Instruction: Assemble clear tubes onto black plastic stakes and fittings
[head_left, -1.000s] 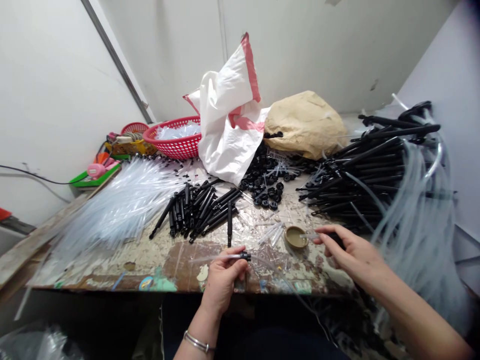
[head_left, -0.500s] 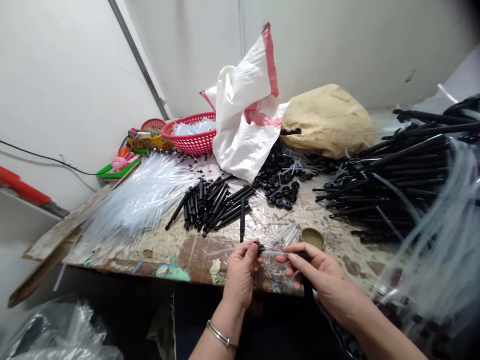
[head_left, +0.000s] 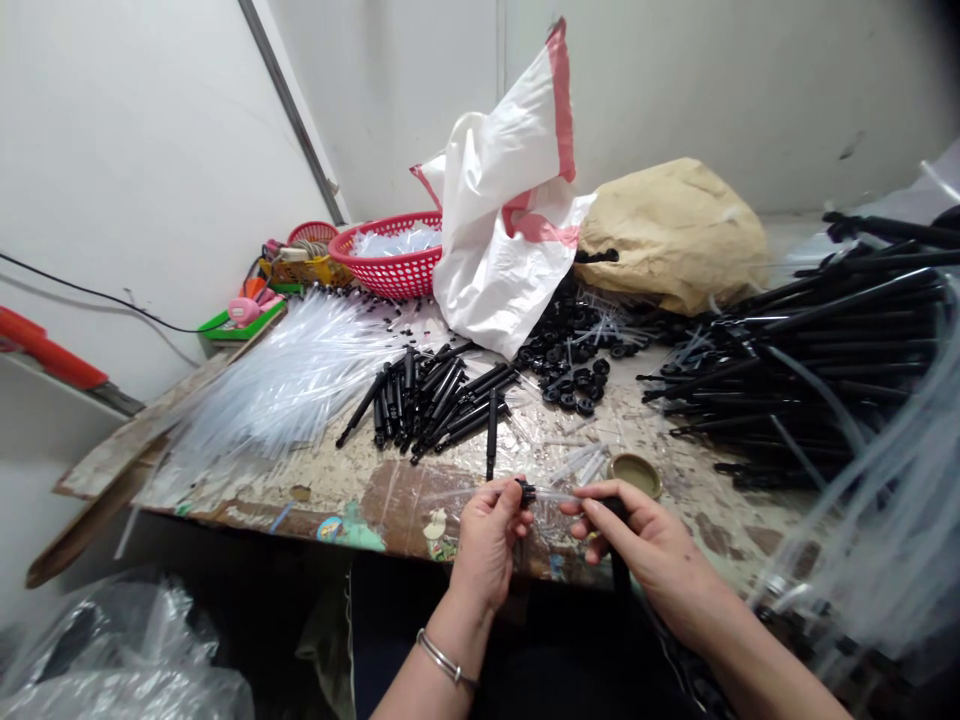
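My left hand [head_left: 491, 525] pinches a small black fitting [head_left: 528, 492] between thumb and finger near the front edge of the table. A thin clear tube [head_left: 556, 495] runs from the fitting toward my right hand [head_left: 630, 525], whose thumb and forefinger are closed on it. Another clear length sticks out to the left of my left hand. Something black hangs below my right hand; how it is held is hidden. Just beyond my hands lie a pile of black rods [head_left: 435, 400], several short clear tubes [head_left: 585, 465] and a small round brown dish [head_left: 634, 474].
Long clear tubes [head_left: 277, 370] lie at the left. Behind stand a red basket [head_left: 390, 275], a white sack [head_left: 502, 250] and a tan bag [head_left: 675, 235]. Black rings [head_left: 577, 390] sit mid-table. Long black rods [head_left: 810, 350] and hanging clear tubes [head_left: 885, 500] crowd the right.
The view has shifted slightly, so the table's things sit a little differently in the frame. Both hands keep their pinch on the fitting and tube, with only slight movement.
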